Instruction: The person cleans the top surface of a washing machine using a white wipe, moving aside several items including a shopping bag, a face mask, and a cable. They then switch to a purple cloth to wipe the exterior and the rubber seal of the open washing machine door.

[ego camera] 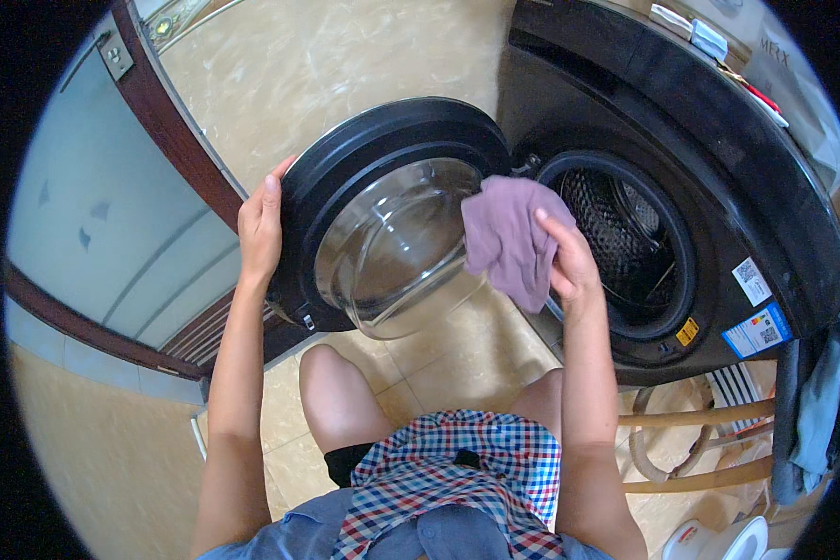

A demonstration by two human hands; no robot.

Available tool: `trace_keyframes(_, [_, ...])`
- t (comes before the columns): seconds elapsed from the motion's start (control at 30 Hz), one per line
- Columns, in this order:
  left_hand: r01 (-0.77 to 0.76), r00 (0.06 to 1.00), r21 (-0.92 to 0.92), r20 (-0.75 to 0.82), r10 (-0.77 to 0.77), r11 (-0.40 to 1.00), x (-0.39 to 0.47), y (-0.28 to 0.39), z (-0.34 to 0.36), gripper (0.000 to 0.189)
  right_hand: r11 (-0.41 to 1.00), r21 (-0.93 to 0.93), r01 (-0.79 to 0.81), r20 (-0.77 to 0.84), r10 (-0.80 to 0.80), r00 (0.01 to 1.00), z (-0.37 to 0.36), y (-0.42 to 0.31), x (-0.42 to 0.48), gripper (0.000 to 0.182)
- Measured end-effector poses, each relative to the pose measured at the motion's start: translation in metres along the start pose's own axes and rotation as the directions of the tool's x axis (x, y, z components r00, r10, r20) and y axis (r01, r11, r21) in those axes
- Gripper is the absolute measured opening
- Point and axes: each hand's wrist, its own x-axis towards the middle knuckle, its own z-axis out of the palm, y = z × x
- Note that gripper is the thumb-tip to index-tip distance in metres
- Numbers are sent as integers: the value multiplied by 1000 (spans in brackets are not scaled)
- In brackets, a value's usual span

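Observation:
A black front-loading washing machine (672, 133) stands at the right, its round door (392, 133) swung out to the left. My left hand (260, 224) grips the door's outer rim, fingers behind it and thumb on the near side. In my right hand (570, 262) is a crumpled purple cloth (511, 234), held up between the door's clear glass bowl (399, 245) and the drum opening. The cloth covers part of the bowl's right edge. Inside the drum (609, 238) the perforated metal wall shows; its lower part is dark.
A frosted glass door with a brown frame (175, 126) stands at the left, near the washing machine door. Small items, one of them red (763, 98), lie on the machine's top. At lower right are wooden rails (707, 479), hanging blue cloth (822, 406) and a white container (721, 539).

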Motion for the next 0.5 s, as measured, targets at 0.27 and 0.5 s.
trace_keyframes(0.27, [-37, 999, 119, -17, 39, 992, -3, -1, 0, 51, 65, -996, 67, 0, -711, 703, -6, 16, -16, 27])
trace_keyframes(0.5, [-19, 1000, 108, -6, 20, 994, 0, -7, 1, 52, 529, -747, 404, 46, -565, 824, 45, 46, 33, 21])
